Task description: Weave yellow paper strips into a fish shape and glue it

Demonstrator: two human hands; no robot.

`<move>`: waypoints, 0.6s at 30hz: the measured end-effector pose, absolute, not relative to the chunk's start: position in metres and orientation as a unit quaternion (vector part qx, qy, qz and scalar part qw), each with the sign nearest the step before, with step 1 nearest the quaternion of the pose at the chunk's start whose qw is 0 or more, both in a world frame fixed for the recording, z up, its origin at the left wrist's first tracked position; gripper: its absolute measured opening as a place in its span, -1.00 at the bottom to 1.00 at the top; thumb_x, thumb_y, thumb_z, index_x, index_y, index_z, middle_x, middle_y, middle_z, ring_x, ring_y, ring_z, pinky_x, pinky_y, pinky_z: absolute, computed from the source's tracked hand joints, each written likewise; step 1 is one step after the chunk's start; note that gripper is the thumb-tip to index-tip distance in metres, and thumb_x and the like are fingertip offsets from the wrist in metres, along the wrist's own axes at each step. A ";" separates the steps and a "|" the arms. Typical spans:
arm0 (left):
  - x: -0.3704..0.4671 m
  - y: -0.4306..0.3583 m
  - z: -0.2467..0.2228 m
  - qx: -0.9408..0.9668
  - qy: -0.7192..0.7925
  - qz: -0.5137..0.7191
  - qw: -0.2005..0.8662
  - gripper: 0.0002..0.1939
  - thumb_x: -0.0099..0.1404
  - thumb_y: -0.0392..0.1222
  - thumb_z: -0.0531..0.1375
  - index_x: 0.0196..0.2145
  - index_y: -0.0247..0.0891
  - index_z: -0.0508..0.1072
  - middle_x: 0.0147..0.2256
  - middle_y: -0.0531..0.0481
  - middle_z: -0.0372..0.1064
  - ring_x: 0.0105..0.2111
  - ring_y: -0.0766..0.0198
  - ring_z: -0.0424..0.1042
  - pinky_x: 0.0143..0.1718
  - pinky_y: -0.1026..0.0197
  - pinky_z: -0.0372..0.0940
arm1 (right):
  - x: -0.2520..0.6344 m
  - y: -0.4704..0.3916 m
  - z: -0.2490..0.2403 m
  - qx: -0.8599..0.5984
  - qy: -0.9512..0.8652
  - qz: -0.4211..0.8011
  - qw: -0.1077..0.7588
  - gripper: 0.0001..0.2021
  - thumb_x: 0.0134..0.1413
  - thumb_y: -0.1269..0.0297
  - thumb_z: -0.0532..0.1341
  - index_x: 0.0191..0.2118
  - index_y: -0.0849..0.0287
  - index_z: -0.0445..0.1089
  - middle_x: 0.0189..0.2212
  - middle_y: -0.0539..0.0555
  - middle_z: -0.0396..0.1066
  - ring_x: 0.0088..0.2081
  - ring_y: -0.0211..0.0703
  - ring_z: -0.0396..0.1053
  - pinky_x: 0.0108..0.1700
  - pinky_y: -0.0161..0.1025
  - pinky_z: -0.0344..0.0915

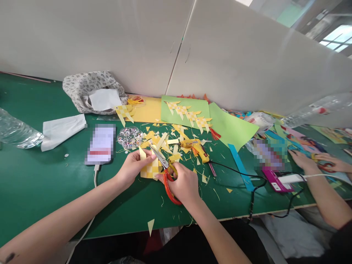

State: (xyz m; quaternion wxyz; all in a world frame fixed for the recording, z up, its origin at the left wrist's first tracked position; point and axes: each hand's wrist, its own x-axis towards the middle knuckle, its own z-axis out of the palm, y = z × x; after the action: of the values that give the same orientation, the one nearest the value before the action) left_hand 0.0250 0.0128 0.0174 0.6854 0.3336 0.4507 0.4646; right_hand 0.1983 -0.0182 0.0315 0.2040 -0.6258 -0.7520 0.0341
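Note:
My left hand (132, 165) pinches a yellow and pale checkered woven paper piece (147, 171) by its upper part. My right hand (184, 182) is wrapped round scissors (168, 183) with red and yellow handles. Their metal blades point up and left across the paper's upper right, close to my left fingertips. Behind both hands lies a heap of yellow paper scraps (165, 141). A yellow glue gun (196, 147) rests just right of the heap. Finished-looking checkered paper fish (189, 114) lie in a row on a green sheet (165, 113).
A phone (101, 143) with a cable, a clear bead case (129, 138) and a patterned cloth bag (75, 91) stand left. A blue strip (240, 167), black cord and pink power strip (276, 180) lie right. Another person's hands (304, 161) work at far right.

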 end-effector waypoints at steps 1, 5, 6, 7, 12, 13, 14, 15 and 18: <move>0.025 0.013 0.017 0.332 0.449 0.466 0.686 -0.74 0.00 -0.10 0.33 -0.41 -0.27 0.40 -0.48 0.10 0.40 -0.47 0.37 0.37 -0.45 0.37 0.20 | 0.198 -0.018 0.031 -0.625 -0.753 0.035 0.205 -0.57 -0.12 -0.15 0.16 -0.59 0.15 0.13 -0.66 -0.05 0.25 -0.66 -0.34 0.17 -0.59 -0.37 -0.07; 0.025 0.012 0.018 0.329 0.443 0.469 0.689 -0.73 -0.01 -0.11 0.33 -0.39 -0.25 0.37 -0.48 0.12 0.39 -0.47 0.37 0.37 -0.46 0.36 0.20 | 0.200 -0.018 0.031 -0.621 -0.755 0.035 0.208 -0.57 -0.11 -0.13 0.16 -0.60 0.16 0.13 -0.66 -0.06 0.25 -0.66 -0.36 0.15 -0.59 -0.37 -0.08; 0.025 0.012 0.018 0.330 0.444 0.469 0.689 -0.74 0.00 -0.11 0.33 -0.39 -0.25 0.37 -0.48 0.12 0.38 -0.48 0.37 0.37 -0.47 0.37 0.20 | 0.200 -0.018 0.031 -0.621 -0.755 0.034 0.207 -0.57 -0.11 -0.13 0.16 -0.60 0.16 0.13 -0.67 -0.06 0.25 -0.66 -0.36 0.15 -0.59 -0.37 -0.08; 0.025 0.012 0.018 0.331 0.444 0.468 0.689 -0.74 0.00 -0.11 0.33 -0.39 -0.25 0.37 -0.48 0.12 0.38 -0.48 0.38 0.37 -0.47 0.37 0.20 | 0.200 -0.018 0.030 -0.620 -0.756 0.033 0.206 -0.57 -0.10 -0.13 0.16 -0.60 0.16 0.13 -0.67 -0.05 0.25 -0.66 -0.36 0.15 -0.59 -0.37 -0.08; 0.025 0.013 0.019 0.349 0.447 0.466 0.679 -0.75 0.01 -0.11 0.33 -0.42 -0.26 0.37 -0.50 0.13 0.37 -0.48 0.39 0.37 -0.46 0.39 0.21 | 0.201 -0.018 0.031 -0.625 -0.754 0.034 0.201 -0.58 -0.11 -0.13 0.15 -0.59 0.15 0.14 -0.66 -0.05 0.25 -0.66 -0.35 0.15 -0.58 -0.37 -0.09; 0.025 0.012 0.019 0.356 0.445 0.464 0.679 -0.75 0.01 -0.11 0.33 -0.42 -0.26 0.37 -0.50 0.13 0.38 -0.48 0.39 0.37 -0.46 0.39 0.22 | 0.201 -0.018 0.032 -0.625 -0.753 0.036 0.201 -0.58 -0.11 -0.13 0.15 -0.58 0.15 0.15 -0.66 -0.05 0.25 -0.65 -0.35 0.15 -0.58 -0.37 -0.09; 0.026 0.012 0.019 0.362 0.442 0.461 0.679 -0.75 0.01 -0.11 0.33 -0.43 -0.27 0.37 -0.50 0.12 0.38 -0.48 0.39 0.37 -0.45 0.38 0.22 | 0.201 -0.018 0.033 -0.625 -0.754 0.038 0.200 -0.59 -0.11 -0.12 0.15 -0.57 0.15 0.15 -0.64 -0.05 0.26 -0.65 -0.34 0.16 -0.58 -0.37 -0.08; 0.026 0.012 0.019 0.368 0.439 0.458 0.680 -0.75 0.01 -0.12 0.33 -0.43 -0.27 0.37 -0.49 0.11 0.39 -0.48 0.38 0.37 -0.44 0.38 0.23 | 0.201 -0.018 0.034 -0.624 -0.754 0.041 0.201 -0.60 -0.11 -0.12 0.15 -0.56 0.15 0.15 -0.63 -0.04 0.27 -0.64 -0.34 0.17 -0.57 -0.37 -0.08; 0.026 0.011 0.018 0.374 0.433 0.455 0.682 -0.76 0.00 -0.13 0.33 -0.42 -0.28 0.38 -0.48 0.10 0.39 -0.47 0.38 0.37 -0.43 0.37 0.23 | 0.200 -0.018 0.035 -0.624 -0.754 0.047 0.202 -0.61 -0.12 -0.10 0.15 -0.56 0.15 0.14 -0.62 -0.03 0.28 -0.64 -0.33 0.18 -0.57 -0.37 -0.07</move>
State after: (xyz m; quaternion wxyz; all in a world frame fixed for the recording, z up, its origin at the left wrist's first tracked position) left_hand 0.0264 0.0105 0.0180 0.6818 0.3745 0.4335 0.4550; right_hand 0.2001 -0.0183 0.0353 0.2015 -0.6236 -0.7538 0.0468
